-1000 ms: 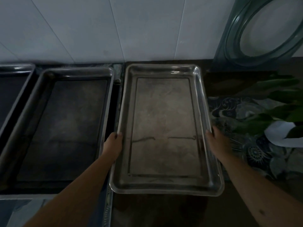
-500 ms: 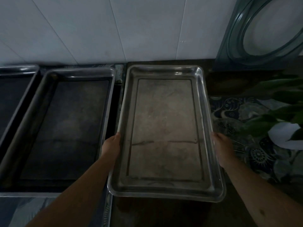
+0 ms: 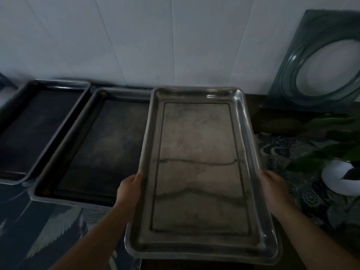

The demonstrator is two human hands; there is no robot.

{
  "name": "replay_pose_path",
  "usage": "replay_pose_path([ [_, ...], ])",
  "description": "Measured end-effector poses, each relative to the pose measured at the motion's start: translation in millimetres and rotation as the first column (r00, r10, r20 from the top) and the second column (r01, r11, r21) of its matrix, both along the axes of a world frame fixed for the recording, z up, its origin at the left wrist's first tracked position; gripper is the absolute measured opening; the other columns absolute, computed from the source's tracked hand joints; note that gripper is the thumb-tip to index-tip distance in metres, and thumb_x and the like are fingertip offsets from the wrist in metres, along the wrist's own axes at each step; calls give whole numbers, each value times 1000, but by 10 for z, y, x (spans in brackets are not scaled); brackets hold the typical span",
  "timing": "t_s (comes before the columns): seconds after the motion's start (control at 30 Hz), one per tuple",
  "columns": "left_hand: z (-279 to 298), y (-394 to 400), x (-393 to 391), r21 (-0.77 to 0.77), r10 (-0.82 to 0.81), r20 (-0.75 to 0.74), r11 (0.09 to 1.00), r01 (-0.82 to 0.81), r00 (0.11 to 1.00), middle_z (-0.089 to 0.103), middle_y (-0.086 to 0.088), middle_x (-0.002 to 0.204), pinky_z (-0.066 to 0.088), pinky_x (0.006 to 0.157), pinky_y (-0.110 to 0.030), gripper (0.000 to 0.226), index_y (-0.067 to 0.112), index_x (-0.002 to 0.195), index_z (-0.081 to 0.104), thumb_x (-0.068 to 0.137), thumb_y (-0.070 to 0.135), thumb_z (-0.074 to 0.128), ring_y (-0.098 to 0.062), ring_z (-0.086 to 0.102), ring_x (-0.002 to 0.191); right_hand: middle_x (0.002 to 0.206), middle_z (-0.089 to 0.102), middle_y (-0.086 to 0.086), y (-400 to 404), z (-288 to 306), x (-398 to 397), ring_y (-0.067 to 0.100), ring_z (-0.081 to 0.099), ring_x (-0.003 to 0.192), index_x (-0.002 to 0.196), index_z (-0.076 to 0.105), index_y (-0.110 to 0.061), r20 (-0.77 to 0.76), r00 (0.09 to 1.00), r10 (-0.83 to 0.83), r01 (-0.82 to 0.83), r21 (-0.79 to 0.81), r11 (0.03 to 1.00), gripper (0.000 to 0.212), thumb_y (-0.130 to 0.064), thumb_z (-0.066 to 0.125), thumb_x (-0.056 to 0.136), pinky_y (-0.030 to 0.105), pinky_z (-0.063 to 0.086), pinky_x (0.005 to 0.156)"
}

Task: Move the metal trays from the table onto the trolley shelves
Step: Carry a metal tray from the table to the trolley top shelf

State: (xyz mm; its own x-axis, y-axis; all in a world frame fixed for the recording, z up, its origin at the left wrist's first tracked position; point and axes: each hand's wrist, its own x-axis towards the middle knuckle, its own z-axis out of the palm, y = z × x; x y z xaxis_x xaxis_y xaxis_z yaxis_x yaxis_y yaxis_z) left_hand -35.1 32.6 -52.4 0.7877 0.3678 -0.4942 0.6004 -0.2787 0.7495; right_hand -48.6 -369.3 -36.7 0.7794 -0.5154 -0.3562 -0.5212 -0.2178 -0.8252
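A shallow rectangular metal tray [image 3: 198,145] fills the middle of the head view, lifted off the table and tilted with its near end toward me. My left hand [image 3: 129,189] grips its left long rim and my right hand [image 3: 273,189] grips its right long rim, both near the middle of the sides. Two darker metal trays lie flat on the table to the left: one [image 3: 101,149] right beside the held tray, another [image 3: 37,125] further left. No trolley is in view.
A white tiled wall stands behind the table. A greenish panel with an oval opening [image 3: 319,61] leans against it at the back right. A potted plant in a white pot [image 3: 339,176] sits on a patterned cloth [image 3: 276,145] close to my right hand.
The tray has risen off the table and come toward me, its near end now overhanging the table edge. My view has pulled back, showing more of the far-left tray. Both hands keep their grip.
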Motion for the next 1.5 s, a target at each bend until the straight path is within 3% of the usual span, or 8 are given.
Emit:
replay_pose_path([
  [0.23,439,696,-528,-65,185,58,981,-181,981,68,-15,73,52,65,-40,52,11,83,75,94,57,54,-26,63,66,69,56,12,727,185,147,24,50,61,85,65,-9,50,985,163,-162,-32,986,33,-36,52,100,30,35,56],
  [0.37,636,1243,-1109,-117,311,55,946,-303,949,72,-25,96,57,82,-48,46,7,97,75,98,48,54,-40,69,84,70,59,9,1410,283,183,21,51,62,76,64,-13,91,946,311,-311,-21,950,29,-30,55,98,30,38,56],
  [0.43,680,1508,-1444,-89,403,66,914,-397,913,75,-14,83,57,79,-45,41,10,93,76,97,46,57,-35,69,77,72,60,13,1780,305,175,23,51,66,76,66,-10,113,917,381,-383,-10,924,25,-23,58,96,34,40,61],
  [0.6,672,2143,-2432,-69,623,89,783,-619,778,73,0,61,56,72,-35,32,19,74,76,96,37,60,-26,70,71,79,63,8,2825,347,-12,27,57,78,80,63,-15,86,781,619,-620,-15,785,18,-16,55,96,37,45,74],
  [0.77,717,2583,-3503,-48,768,152,634,-772,622,68,7,50,47,55,-25,37,20,62,71,96,32,62,-14,62,55,81,66,19,3842,432,-466,31,58,77,79,68,-4,91,651,754,-757,11,653,22,-14,56,94,37,41,64],
  [0.9,748,2814,-4510,-147,877,162,475,-867,453,73,-16,69,51,70,-39,36,5,74,76,99,26,59,-25,64,67,79,63,20,4710,482,-992,30,57,74,79,66,-3,60,487,871,-873,57,484,25,-18,54,94,38,42,66],
  [1.1,732,2988,-5698,-203,962,165,251,-946,220,62,-28,75,44,67,-43,44,-16,87,64,98,26,56,-32,56,69,73,63,17,5759,520,-1818,28,55,67,78,66,1,93,281,955,-959,-16,284,29,-18,53,97,31,38,56],
  [1.5,563,3507,-6458,-292,995,98,63,-954,36,57,-20,74,43,64,-41,32,2,79,62,101,23,52,-31,53,65,74,55,15,7049,308,-2275,27,52,66,88,59,12,37,93,995,-996,-14,94,40,-27,53,98,35,38,59],
])
